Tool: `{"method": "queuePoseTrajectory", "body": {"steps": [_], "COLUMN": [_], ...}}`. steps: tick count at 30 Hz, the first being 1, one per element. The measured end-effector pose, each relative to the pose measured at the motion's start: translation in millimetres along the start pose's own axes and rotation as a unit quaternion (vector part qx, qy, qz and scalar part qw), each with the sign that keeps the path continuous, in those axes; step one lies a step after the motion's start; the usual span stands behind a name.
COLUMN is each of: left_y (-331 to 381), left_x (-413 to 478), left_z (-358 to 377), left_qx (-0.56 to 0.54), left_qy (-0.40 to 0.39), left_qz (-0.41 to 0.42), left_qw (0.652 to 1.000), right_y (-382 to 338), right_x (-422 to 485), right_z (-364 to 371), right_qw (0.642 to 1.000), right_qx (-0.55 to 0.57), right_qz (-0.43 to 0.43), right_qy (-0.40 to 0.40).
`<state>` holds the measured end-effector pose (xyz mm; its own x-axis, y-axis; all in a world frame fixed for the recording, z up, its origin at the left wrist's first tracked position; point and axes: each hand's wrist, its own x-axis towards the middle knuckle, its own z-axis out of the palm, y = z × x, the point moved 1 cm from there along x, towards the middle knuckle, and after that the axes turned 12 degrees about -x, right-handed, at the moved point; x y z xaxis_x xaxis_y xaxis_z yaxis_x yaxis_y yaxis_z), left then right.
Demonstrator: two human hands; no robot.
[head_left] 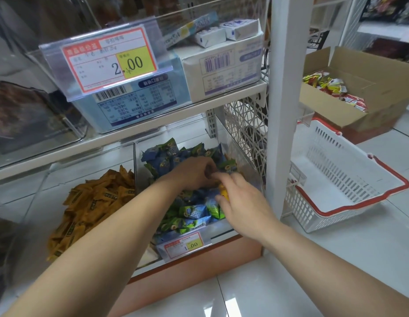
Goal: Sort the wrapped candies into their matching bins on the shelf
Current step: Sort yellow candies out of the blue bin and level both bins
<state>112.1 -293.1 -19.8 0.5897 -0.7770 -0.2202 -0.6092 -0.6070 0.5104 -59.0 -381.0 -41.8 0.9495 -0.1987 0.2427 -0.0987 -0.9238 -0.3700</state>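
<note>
Two hands meet over the right bin (221, 229), the clear container at the right end of the lower shelf. The left hand (194, 172) lies on the heap of blue and green candies (189, 213) with its fingers curled together; whether they clamp a piece cannot be told. Just near and right of it, the right hand (241, 199) pinches an orange-wrapped candy (223, 191) between thumb and fingers, above the blue and green heap. The left bin (91, 154), just beside the right one, holds a pile of orange candies (89, 207). A price tag reading 1.00 (184, 244) fronts the right bin; a larger tag reading 2.00 (109, 62) hangs on the upper shelf. On the floor to the right stands a white basket (301, 209) with a red rim, and farther off an open cardboard box (331, 106) of red and yellow packets (329, 84).
</note>
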Motion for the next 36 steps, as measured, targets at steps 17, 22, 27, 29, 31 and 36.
{"method": "queuePoseTrajectory", "body": {"steps": [17,22,27,29,31,36], "left_y": [54,68,58,58,58,41], "left_x": [-111,-112,-74,-49,-25,-3], "left_z": [5,24,14,16,22,30], "left_qx": [-0.459,-0.447,-0.235,-0.164,-0.108,-0.044], "left_qy": [0.209,0.169,0.200,0.188,0.125,-0.013], "left_qz": [0.042,0.035,0.038,0.045,0.058,0.032], "left_qw": [0.863,0.878,0.950,0.967,0.985,0.998], "right_y": [-12,4,36,46,54,61], "right_x": [-10,-33,-53,-56,-56,-50], "right_z": [-31,-41,-50,-52,-51,-45], "right_qw": [0.923,0.912,0.953,0.968,0.979,0.989], "right_qx": [0.367,0.398,0.276,0.213,0.154,0.104], "right_qz": [0.094,0.083,0.116,0.119,0.118,0.080], "right_qy": [0.065,0.046,0.045,0.053,0.058,0.065]}}
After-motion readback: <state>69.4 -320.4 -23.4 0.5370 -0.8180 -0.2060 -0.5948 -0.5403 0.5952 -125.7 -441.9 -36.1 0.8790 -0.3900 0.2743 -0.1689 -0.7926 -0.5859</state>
